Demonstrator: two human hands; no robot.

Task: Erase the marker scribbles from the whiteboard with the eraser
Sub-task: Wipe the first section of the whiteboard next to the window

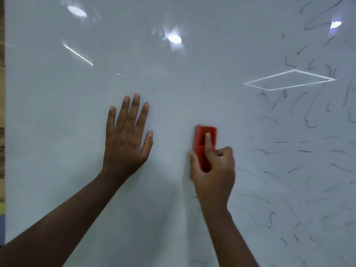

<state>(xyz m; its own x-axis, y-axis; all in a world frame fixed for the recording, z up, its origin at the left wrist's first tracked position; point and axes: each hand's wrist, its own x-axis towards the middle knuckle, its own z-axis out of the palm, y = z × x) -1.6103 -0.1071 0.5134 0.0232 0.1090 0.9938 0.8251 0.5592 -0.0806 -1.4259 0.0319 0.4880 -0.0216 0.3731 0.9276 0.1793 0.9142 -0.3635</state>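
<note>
A glossy whiteboard (173, 83) fills the view. Its left and middle parts are wiped clean. Black marker scribbles (300, 151) cover its right side as short broken strokes, with faint smears lower down. My right hand (213, 170) grips a red eraser (200, 135) held upright against the board, index finger pressed along its back, just left of the scribbles. My left hand (127, 139) lies flat on the board with fingers spread, holding nothing, to the left of the eraser.
The board's left edge (4, 132) meets a brown wooden surface. Ceiling lights reflect on the board as bright spots and a rectangular outline (289, 79) at the upper right. A few small marks (193, 197) show beside my right wrist.
</note>
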